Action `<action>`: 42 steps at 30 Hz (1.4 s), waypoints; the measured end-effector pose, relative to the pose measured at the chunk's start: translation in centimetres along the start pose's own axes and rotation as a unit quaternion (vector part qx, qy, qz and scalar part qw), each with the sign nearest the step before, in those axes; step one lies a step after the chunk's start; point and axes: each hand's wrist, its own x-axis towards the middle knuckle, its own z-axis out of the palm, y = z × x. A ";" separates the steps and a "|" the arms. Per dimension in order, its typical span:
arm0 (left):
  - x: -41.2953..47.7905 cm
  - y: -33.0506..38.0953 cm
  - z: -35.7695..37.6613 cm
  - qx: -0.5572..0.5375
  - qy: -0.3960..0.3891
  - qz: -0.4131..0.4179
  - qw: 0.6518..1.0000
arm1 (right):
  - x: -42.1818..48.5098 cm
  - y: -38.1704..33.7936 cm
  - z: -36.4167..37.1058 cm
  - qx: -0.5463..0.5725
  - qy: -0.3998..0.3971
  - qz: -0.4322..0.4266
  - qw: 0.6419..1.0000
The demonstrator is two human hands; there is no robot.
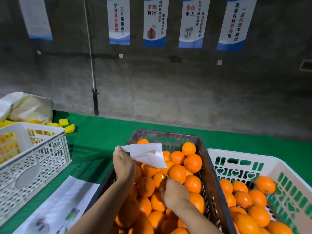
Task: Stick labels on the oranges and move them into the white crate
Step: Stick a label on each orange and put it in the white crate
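Your right hand curls its fingers on the labelled orange; the white crate lies just right, nearest this hand. Your left hand pinches the label sheet.

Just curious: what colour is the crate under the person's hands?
The crate is dark grey, nearly black, seen best in the head view.

perforated plastic white crate, rough concrete wall
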 end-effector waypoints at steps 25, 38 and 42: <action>-0.2 -0.5 0.2 0.026 -0.027 0.058 0.998 | 4.8 -0.6 2.3 -0.278 -0.097 -0.053 0.954; 0.3 -0.1 -0.6 0.006 0.047 0.048 0.998 | 3.9 0.8 0.5 -0.099 -0.001 -0.045 0.994; 0.3 0.0 -0.8 0.012 0.056 0.042 0.997 | 3.8 0.6 -1.0 0.009 0.039 -0.007 0.999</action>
